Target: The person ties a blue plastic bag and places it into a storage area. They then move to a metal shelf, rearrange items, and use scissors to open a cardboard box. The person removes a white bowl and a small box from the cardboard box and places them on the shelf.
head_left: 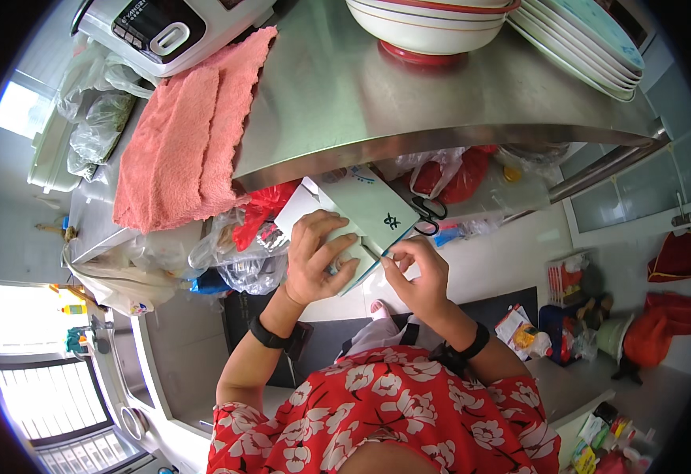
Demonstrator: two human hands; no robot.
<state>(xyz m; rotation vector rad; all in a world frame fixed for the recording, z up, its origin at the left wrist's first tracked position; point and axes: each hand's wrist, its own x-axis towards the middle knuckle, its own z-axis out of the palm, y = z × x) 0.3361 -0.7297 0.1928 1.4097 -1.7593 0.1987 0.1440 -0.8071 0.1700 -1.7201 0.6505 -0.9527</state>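
A white cardboard box (375, 204) with a blue edge and dark handwriting sits below the counter's front edge, tilted, with a flap standing up at its left. Over its near face, my left hand (321, 255) spreads its fingers and holds it. My right hand (419, 272) pinches at the box's near right corner with thumb and forefinger, beside a dark slit between the panels. Black scissor handles (430, 214) stick out past the box's right side; the blades are hidden.
A steel counter (321, 106) carries a pink towel (185, 130), a rice cooker (167, 35), stacked bowls (428, 26) and plates (582, 47). Plastic bags (455, 175) fill the lower shelf. Bottles and packets (526, 338) stand on the floor at right, near a dark mat (499, 305).
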